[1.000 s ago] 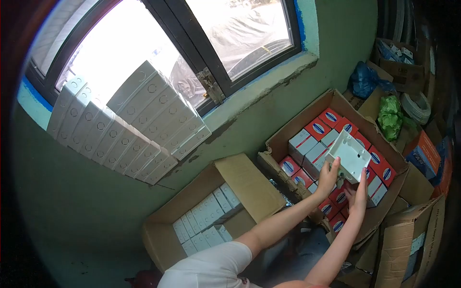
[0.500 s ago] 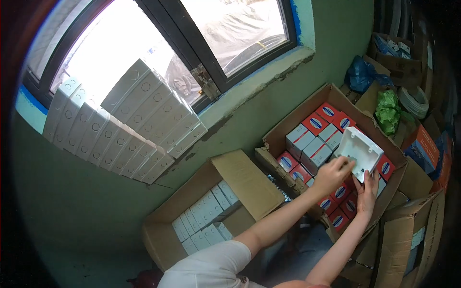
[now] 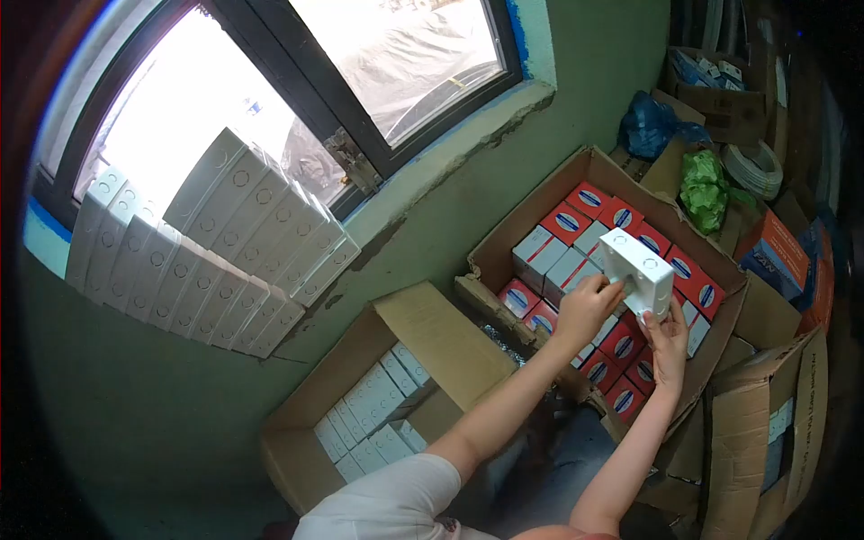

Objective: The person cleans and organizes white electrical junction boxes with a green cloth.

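A white plastic electrical back box (image 3: pixel 650 263) with round knockouts on its sides is held up over an open carton. My right hand (image 3: pixel 667 349) grips its lower end between thumb and fingers. My left hand (image 3: pixel 587 310) is closed in a pinch at the open side of the back box; what its fingertips hold, if anything, is hidden. Below both hands, the carton (image 3: pixel 504 229) holds red-and-white small boxes (image 3: pixel 567 222) with blue oval labels, and several grey-white ones (image 3: pixel 540 252).
A second carton (image 3: pixel 441 337) at lower middle holds rows of white back boxes (image 3: pixel 373 396). More white back boxes (image 3: pixel 261 211) stand stacked on the sill by the window (image 3: pixel 396 63). To the right are a green bag (image 3: pixel 704 191), a blue bag (image 3: pixel 646 121), a cable coil (image 3: pixel 758 171) and another carton (image 3: pixel 742 441).
The back box has been tilted, so its knockout sides now face up towards me instead of its inside. My left hand has moved from inside it to its near edge. The view has shifted slightly.
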`<state>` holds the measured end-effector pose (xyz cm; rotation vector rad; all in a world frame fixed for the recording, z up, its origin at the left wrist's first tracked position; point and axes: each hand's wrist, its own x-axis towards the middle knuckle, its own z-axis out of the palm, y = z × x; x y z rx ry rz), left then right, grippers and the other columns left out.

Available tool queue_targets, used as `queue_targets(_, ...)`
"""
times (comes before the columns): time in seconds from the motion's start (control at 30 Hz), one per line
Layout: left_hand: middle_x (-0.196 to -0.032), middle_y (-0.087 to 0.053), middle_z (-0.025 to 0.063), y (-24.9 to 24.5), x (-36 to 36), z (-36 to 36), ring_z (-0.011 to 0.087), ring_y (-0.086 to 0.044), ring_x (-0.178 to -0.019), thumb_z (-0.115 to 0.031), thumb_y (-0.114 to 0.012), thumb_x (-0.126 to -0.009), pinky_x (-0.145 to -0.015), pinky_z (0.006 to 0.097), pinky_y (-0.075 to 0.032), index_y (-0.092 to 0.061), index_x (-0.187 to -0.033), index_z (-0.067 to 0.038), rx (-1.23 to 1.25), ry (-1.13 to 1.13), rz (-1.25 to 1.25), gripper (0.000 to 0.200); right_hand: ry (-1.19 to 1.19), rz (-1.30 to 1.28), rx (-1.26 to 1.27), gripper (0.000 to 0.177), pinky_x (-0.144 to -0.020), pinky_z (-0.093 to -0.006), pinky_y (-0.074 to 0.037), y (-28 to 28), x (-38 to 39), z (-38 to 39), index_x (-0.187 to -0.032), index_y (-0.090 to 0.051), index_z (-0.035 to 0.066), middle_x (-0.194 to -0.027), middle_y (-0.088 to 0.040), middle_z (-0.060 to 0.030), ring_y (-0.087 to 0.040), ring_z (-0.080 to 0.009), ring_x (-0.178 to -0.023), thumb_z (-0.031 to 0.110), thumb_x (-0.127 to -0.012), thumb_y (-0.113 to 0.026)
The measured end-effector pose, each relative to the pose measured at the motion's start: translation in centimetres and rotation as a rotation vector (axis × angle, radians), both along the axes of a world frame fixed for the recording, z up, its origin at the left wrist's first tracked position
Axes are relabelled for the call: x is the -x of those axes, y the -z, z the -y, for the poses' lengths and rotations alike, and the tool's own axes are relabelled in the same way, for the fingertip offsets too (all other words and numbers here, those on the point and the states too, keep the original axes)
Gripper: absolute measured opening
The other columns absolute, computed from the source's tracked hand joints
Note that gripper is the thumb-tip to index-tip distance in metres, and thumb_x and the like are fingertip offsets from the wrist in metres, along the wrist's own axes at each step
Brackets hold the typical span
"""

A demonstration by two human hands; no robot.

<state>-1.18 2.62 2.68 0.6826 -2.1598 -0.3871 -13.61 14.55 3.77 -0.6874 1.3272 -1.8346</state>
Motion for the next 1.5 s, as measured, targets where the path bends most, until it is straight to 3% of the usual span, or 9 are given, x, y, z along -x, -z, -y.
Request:
queue_targets(0.13,-0.085,-0.06,0.0085,0.0,-0.1,-0.5,0.0269,-0.063,-0.079,-0.016,-0.067,-0.081,-0.065,0.0385,-0.052,-0.069,-0.101,-0.009,-0.204,0.181,-0.005,0.021,-0.023,-0.091,-0.006,0.054,-0.099,-0.0301,-0.039,0.0,-0.4,0.6,-0.131,-0.05,-0.002,-0.123,-0.057,-0.0078,-0.052,-0.0159,-0.113,0.011,-0.084,-0.073)
queue_targets(0.4,-0.092,-0.062,0.0174,1.4,0.2,0.6,0.0334,-0.063,-0.088,-0.01,-0.061,-0.087,-0.08,0.0363,-0.049,-0.066,-0.107,0.0,-0.617,0.567,-0.06,0.023,-0.08,-0.109,-0.061,0.056,-0.095,-0.0295,-0.043,-0.5,-0.5,0.1,-0.131,-0.051,-0.001,-0.121,-0.058,-0.0072,-0.054,-0.0153,-0.111,0.013,-0.082,-0.076)
queue_targets(0.5,-0.101,-0.062,0.0197,0.7,0.1,0.8,0.0328,-0.062,-0.093,-0.008,-0.06,-0.087,-0.082,0.0376,-0.049,-0.065,-0.107,0.002,-0.993,0.703,-0.147,0.023,-0.126,-0.112,-0.065,0.06,-0.092,-0.0286,-0.045,-0.3,-0.3,0.0,-0.133,-0.05,-0.002,-0.122,-0.058,-0.0071,-0.054,-0.0144,-0.11,0.014,-0.082,-0.077)
queue_targets(0.6,-0.104,-0.062,0.0189,0.8,0.0,0.8,0.031,-0.061,-0.097,-0.007,-0.062,-0.086,-0.081,0.0363,-0.048,-0.065,-0.107,0.002,-1.028,0.699,-0.043,0.023,-0.142,-0.156,-0.075,0.061,-0.091,-0.0277,-0.047,0.1,-0.1,0.1,-0.134,-0.049,-0.001,-0.123,-0.058,-0.0069,-0.054,-0.0136,-0.11,0.015,-0.082,-0.077)
queue_targets(0.7,-0.107,-0.062,0.0186,1.5,0.1,0.7,0.0313,-0.061,-0.1,-0.007,-0.063,-0.086,-0.083,0.0368,-0.048,-0.065,-0.11,0.0,-0.578,0.654,-0.022,0.026,-0.127,-0.158,-0.082,0.06,-0.09,-0.0277,-0.047,0.4,0.0,0.0,-0.133,-0.049,-0.001,-0.123,-0.058,-0.0073,-0.055,-0.0137,-0.11,0.015,-0.082,-0.077)
queue_targets(1.0,-0.105,-0.062,0.0161,1.2,-0.3,1.0,0.0292,-0.061,-0.096,-0.005,-0.06,-0.086,-0.083,0.0366,-0.048,-0.066,-0.107,-0.001,-0.522,0.654,0.065,0.022,-0.075,-0.173,-0.093,0.051,-0.088,-0.0274,-0.047,-0.8,-0.1,-0.8,-0.127,-0.053,-0.005,-0.114,-0.061,-0.0074,-0.056,-0.0133,-0.104,0.011,-0.084,-0.074)
queue_targets(1.23,-0.097,-0.064,0.0168,-0.5,0.2,0.0,0.0317,-0.061,-0.091,0.005,-0.057,-0.08,-0.079,0.037,-0.049,-0.066,-0.097,0.001,-0.822,0.699,-0.039,0.02,-0.053,-0.221,-0.017,0.052,-0.091,-0.026,-0.044,-0.9,0.2,-0.8,-0.125,-0.054,-0.006,-0.114,-0.06,-0.0056,-0.054,-0.0123,-0.105,0.012,-0.082,-0.076)
queue_targets(1.33,-0.098,-0.063,0.0153,0.5,0.1,0.2,0.0327,-0.061,-0.087,0.003,-0.06,-0.077,-0.075,0.037,-0.05,-0.069,-0.098,-0.003,-0.312,0.533,0.045,0.023,-0.064,-0.192,-0.1,0.052,-0.089,-0.0261,-0.045,-0.8,0.1,-0.6,-0.126,-0.054,-0.005,-0.114,-0.061,-0.0058,-0.055,-0.0115,-0.104,0.014,-0.083,-0.076)
queue_targets(1.5,-0.1,-0.064,0.0106,0.8,-0.5,0.7,0.0325,-0.06,-0.094,0.001,-0.06,-0.071,-0.082,0.0401,-0.049,-0.072,-0.092,-0.006,-0.12,0.271,0.153,0.025,-0.039,-0.168,-0.075,0.051,-0.089,-0.0266,-0.045,-1.6,0.4,-1.3,-0.126,-0.055,-0.003,-0.114,-0.062,-0.0058,-0.056,-0.0104,-0.104,0.016,-0.083,-0.076)
